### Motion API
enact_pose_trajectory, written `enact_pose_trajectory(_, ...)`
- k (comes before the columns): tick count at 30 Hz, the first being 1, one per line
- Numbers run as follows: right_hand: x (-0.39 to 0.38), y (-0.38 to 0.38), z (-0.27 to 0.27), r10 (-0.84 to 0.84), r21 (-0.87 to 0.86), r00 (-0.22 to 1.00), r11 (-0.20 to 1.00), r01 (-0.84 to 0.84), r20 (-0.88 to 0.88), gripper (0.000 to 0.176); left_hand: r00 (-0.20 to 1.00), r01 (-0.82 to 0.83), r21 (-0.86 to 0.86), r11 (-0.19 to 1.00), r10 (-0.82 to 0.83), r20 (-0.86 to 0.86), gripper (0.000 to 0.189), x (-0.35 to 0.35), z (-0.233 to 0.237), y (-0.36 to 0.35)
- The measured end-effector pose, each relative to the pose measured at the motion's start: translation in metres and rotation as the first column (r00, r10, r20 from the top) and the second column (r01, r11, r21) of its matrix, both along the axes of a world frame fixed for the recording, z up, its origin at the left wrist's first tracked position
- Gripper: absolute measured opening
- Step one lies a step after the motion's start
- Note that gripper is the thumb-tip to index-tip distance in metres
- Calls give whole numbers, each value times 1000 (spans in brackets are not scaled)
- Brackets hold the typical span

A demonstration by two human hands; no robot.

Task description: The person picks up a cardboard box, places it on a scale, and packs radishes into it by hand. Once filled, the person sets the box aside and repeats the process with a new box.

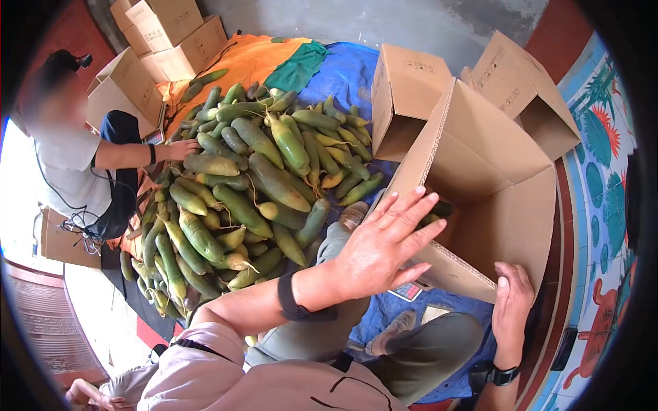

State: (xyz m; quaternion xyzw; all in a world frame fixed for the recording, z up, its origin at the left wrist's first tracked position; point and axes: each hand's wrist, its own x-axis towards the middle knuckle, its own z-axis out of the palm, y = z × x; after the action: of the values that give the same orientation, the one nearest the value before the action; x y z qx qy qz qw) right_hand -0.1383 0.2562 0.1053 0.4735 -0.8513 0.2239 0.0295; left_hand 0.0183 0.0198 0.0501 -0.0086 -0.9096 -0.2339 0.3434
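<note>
An open cardboard box (473, 137) stands in front of me, tilted in this view, its flaps raised. A few green radishes (442, 208) show just inside its left wall, partly hidden by my fingers. My left hand (387, 250) is spread flat over the box's left rim, fingers stretched apart with nothing in them. At the box's near right corner, my right hand (513, 294) has its fingers hooked over the rim and holds the cardboard. A big heap of green radishes (253, 185) lies to the left of my left arm.
Across the heap, a person (75, 157) reaches a hand onto the radishes. Cardboard boxes stand at the back left (171, 41) and behind my box (411, 82). Orange (240, 58) and blue sheets (339, 72) cover the floor. A scale (408, 292) shows beneath my box.
</note>
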Motion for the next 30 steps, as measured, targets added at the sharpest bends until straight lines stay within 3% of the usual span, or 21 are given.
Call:
enact_pose_trajectory(4,-2,-2,-7,-60,-86,993,995,51,-105,17,981,-184,86,979,188,-44,62,32,-11,-22)
enact_pose_trajectory(6,-3,-3,-10,-71,-104,990,993,59,-120,17,937,-333,19,943,329,122,53,52,-31,-39)
enact_pose_trajectory(8,-8,-1,-14,-39,-110,969,994,12,-245,19,901,-421,131,897,397,175,45,74,-70,-59)
enact_pose_trajectory(11,-11,1,-20,-19,-134,943,991,-27,-333,23,759,-586,-24,810,558,336,39,112,-135,-99)
enact_pose_trajectory(15,-11,0,-24,-32,-165,935,986,-29,-353,27,447,-844,38,535,664,599,45,141,-201,-150)
enact_pose_trajectory(16,-11,0,-24,-41,-168,937,986,-18,-346,28,406,-882,45,470,705,582,45,149,-240,-172)
enact_pose_trajectory(18,-10,-1,-24,-56,-168,937,986,-3,-345,28,401,-914,360,188,549,733,45,169,-338,-234)
enact_pose_trajectory(19,-10,-1,-24,-54,-164,941,987,-1,-335,28,407,-911,365,191,545,733,45,167,-340,-235)
enact_pose_trajectory(24,-8,-1,-21,-57,-145,949,989,12,-310,25,483,-825,550,-130,341,806,34,141,-338,-230)
enact_pose_trajectory(25,-8,-2,-20,-53,-146,951,989,8,-303,22,416,-898,440,-5,318,852,29,137,-327,-225)
enact_pose_trajectory(26,-8,-4,-20,-47,-150,954,989,2,-296,21,420,-896,443,-3,314,852,29,138,-325,-221)
enact_pose_trajectory(28,-9,-5,-19,-44,-150,952,989,-2,-302,19,410,-909,304,285,478,777,25,141,-320,-211)
enact_pose_trajectory(29,-10,-5,-20,-41,-153,952,988,-6,-303,18,531,-848,463,259,420,736,26,137,-294,-198)
enact_pose_trajectory(30,-10,-6,-20,-53,-159,951,987,4,-305,18,537,-844,464,271,419,732,26,134,-275,-186)
